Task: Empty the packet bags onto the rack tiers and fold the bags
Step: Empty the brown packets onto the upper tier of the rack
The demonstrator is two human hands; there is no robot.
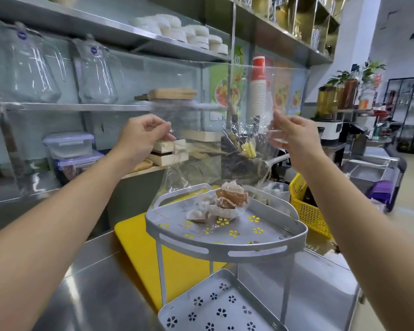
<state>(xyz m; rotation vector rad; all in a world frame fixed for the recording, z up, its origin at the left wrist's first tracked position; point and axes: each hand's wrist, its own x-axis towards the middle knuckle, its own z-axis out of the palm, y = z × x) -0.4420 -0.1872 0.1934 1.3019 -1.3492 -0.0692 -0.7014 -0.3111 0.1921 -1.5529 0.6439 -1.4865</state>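
Observation:
A clear plastic bag (215, 149) hangs upside down above the grey two-tier rack. My left hand (144, 134) pinches one bottom corner of it and my right hand (294, 137) pinches the other. The bag's mouth rests on the upper tier (225, 244), where a few brown and white packets (220, 203) lie in a small heap, partly still inside the mouth. The lower tier (215, 304), with flower-shaped holes, holds nothing that I can see.
The rack stands on a steel counter (93, 283) over a yellow board (139, 237). A yellow basket (306, 206) sits at the right behind the rack. Shelves with glass jars (31, 68), lidded boxes and a stack of paper cups (258, 89) rise behind.

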